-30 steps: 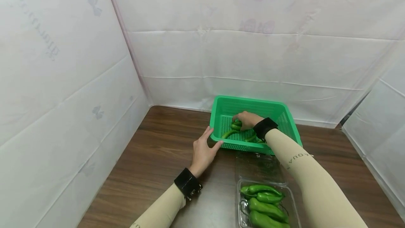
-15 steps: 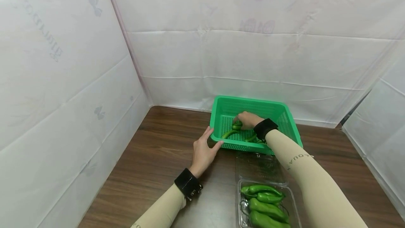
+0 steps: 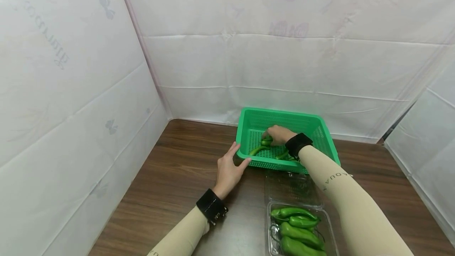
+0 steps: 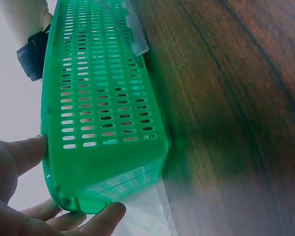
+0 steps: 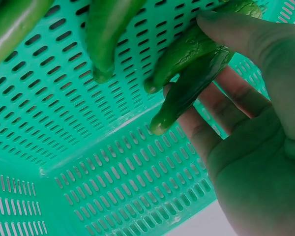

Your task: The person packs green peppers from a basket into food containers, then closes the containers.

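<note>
A green perforated basket [image 3: 284, 112] stands on the wooden table near the back wall. My left hand [image 3: 239, 155] holds its near-left corner; in the left wrist view the thumb and fingers [image 4: 107, 212] wrap that corner of the basket [image 4: 103, 162]. My right hand [image 3: 271, 134] reaches inside the basket over several green peppers [image 3: 258, 149]. In the right wrist view the right hand [image 5: 191, 55] grips two long green peppers [image 5: 187, 88] between thumb and fingers, just above the basket floor [image 5: 54, 103]. Other peppers [image 5: 108, 34] lie beside them.
A clear plastic clamshell [image 3: 329, 226] with several green peppers [image 3: 296, 228] sits at the table's near edge, its open lid [image 3: 284, 187] lying against the basket. White sheeting walls close in on the left, back and right. Bare brown table [image 3: 170, 169] lies to the left.
My right hand has shifted very slightly over the peppers in the basket. The left hand and the basket stay where they were.
</note>
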Demonstrator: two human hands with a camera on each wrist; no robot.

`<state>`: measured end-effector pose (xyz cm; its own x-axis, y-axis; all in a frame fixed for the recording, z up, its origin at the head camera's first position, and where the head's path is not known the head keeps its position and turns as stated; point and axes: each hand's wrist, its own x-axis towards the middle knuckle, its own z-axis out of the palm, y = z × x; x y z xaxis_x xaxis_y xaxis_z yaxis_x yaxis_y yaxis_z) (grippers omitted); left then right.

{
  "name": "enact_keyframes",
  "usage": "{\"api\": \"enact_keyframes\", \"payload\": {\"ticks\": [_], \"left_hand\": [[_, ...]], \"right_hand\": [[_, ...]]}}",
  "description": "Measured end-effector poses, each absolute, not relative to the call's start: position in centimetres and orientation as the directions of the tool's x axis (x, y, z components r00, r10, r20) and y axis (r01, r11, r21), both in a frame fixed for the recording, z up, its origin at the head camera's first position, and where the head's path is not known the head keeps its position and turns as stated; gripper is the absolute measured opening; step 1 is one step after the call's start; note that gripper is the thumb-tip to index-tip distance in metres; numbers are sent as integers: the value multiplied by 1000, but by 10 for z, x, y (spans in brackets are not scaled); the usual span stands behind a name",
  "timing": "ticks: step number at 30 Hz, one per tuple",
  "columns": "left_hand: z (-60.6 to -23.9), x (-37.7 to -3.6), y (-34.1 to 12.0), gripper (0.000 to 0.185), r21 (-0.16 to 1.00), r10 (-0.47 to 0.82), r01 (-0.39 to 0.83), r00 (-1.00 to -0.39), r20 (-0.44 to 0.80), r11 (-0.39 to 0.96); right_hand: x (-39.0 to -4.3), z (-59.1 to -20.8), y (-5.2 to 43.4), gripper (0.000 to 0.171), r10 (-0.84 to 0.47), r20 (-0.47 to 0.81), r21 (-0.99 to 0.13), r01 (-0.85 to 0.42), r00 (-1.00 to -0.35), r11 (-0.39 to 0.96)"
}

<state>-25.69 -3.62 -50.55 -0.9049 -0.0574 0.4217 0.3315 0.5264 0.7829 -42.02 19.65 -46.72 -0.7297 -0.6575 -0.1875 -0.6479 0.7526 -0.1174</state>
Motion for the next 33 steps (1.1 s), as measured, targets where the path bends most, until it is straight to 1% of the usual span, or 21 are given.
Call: {"api": "enact_keyframes", "payload": {"ticks": [9, 17, 24, 33], "left_hand": [[-508, -259, -35, 63, 784, -43, 339, -906, 420, 520], [-507, -263, -36, 62, 789, -40, 353, -902, 430, 503], [-508, -266, -37, 63, 803, -44, 329, -915, 401, 498], [-509, -271, -39, 64, 803, -59, 323, -913, 404, 501]], "right_hand": [[-418, -465, 201, 41, -621, -199, -115, -611, -758, 783], [-416, -455, 204, 42, -622, -178, -108, -613, -763, 783], [-410, -446, 204, 40, -623, -173, -109, -614, -762, 782], [-409, -439, 206, 39, -621, -157, -91, -615, -767, 783]]}}
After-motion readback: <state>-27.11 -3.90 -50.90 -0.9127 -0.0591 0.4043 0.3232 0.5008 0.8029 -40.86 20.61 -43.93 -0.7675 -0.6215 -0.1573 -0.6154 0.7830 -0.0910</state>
